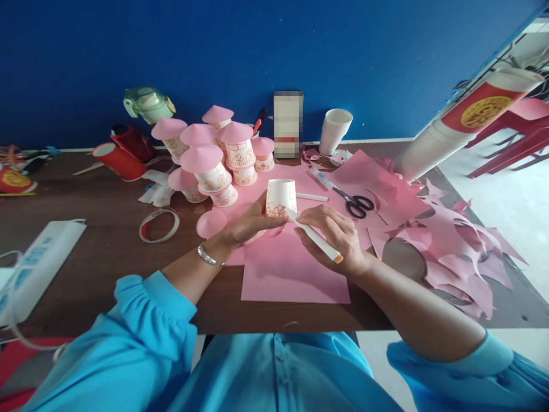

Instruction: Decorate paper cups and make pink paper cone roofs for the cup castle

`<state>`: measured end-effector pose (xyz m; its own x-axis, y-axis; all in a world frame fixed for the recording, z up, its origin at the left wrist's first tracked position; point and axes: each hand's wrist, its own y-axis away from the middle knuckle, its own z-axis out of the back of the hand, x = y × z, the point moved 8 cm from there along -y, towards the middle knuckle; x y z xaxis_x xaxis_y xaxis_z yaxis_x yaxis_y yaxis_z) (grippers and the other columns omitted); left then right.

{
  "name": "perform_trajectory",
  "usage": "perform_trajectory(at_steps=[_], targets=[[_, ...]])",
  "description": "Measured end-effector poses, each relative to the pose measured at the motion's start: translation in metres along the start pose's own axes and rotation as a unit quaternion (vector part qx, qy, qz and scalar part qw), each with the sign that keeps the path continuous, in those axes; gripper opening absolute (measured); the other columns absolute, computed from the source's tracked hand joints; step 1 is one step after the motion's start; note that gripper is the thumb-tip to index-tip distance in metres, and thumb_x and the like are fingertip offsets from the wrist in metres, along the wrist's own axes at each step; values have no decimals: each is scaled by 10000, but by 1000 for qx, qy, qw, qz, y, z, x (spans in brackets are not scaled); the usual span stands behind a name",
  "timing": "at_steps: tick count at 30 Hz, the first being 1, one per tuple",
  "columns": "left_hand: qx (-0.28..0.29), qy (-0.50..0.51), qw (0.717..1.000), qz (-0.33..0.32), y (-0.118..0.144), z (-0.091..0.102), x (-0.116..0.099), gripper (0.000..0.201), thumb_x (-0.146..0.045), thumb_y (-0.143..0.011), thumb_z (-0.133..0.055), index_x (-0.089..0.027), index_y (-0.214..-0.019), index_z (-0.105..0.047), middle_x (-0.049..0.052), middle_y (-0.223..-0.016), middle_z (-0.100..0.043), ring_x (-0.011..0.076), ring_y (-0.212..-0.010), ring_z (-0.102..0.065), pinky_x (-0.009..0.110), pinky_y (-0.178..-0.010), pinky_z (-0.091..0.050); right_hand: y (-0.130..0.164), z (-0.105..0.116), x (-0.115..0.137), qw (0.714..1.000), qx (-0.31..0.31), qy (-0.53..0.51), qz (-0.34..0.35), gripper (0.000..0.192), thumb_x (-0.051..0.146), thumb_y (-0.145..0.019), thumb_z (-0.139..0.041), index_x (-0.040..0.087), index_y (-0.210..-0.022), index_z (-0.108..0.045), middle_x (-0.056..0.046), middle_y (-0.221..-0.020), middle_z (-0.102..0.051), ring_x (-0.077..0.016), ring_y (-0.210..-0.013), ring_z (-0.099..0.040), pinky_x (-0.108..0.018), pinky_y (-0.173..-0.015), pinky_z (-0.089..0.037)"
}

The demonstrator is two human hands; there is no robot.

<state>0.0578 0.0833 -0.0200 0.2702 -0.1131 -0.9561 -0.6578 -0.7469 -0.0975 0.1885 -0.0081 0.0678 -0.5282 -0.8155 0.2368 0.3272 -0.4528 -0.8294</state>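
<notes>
1. Our left hand [253, 222] grips the lower part of a white paper cup [281, 191] over a pink sheet [295, 277], behind the middle of the table's [107, 263] near edge.
2. Our right hand [337, 232] is closed on a white marker [316, 238], its tip at the cup's drawn flowers.
3. We'd do best, we judge, to press lightly, keep our left thumb off fresh lines and turn the cup, not the wrist.
4. We cannot see the cup's far side; fingers hide its lower end.
5. By the table's far edge, a phone's [287, 123] screen is pixelated.
</notes>
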Motion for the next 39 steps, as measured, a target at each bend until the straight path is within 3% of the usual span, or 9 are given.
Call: perform_trajectory(at_steps=[7,12,16,23,32,39], targets=[[7,26,999,24,1,0,4,557,-273,-860,-857,-249,-1369,-633,78,-1170,-698,234,-1097,-648,385,-980,-510,-1,3,-2,1000,-3,13,-11,194,86,-965,-651,206,-1112,-612,-71,-921,-762,-204,-805,-751,-332,-695,-624],[9,32,999,16,1,2,4,382,-238,-865,-843,-228,-1208,-675,58,-1081,-721,205,-999,-668,363,-955,-509,0,3,-3,1000,-9,15,-12,211,80,-956,-649,216,-1113,-613,-54,-906,-757,-201,-804,-751,-336,-722,-629],[5,43,999,15,2,2,2,395,-225,-857,-839,-227,-1215,-671,62,-1092,-740,232,-1055,-686,382,-985,-511,0,6,0,1000,-15,11,-4,231,79,-947,-647,221,-1127,-618,-44,-882,-749,-200,-791,-752,-333,-711,-635],[-14,67,997,-38,-3,6,-6,336,-274,-840,-830,-238,-1148,-703,60,-1138,-753,267,-1132,-691,439,-1041,-515,0,11,-1,999,-36,11,-2,322,93,-967,-644,236,-1253,-610,-64,-962,-731,-210,-859,-745,-348,-738,-648],[-39,159,987,-8,-5,7,-9,510,-298,-862,-754,-253,-1356,-635,77,-1227,-762,269,-1153,-720,477,-1086,-514,6,5,-11,999,-9,11,-47,402,112,-1008,-616,268,-1378,-597,-88,-1107,-752,-241,-1039,-760,-392,-856,-658],[-20,123,992,-15,-4,5,-8,508,-379,-847,-812,-228,-1305,-653,107,-1270,-746,273,-1168,-714,420,-1049,-523,6,-2,-8,999,21,5,-41,427,112,-1018,-611,255,-1420,-577,-94,-1147,-766,-225,-1049,-775,-348,-814,-666]])
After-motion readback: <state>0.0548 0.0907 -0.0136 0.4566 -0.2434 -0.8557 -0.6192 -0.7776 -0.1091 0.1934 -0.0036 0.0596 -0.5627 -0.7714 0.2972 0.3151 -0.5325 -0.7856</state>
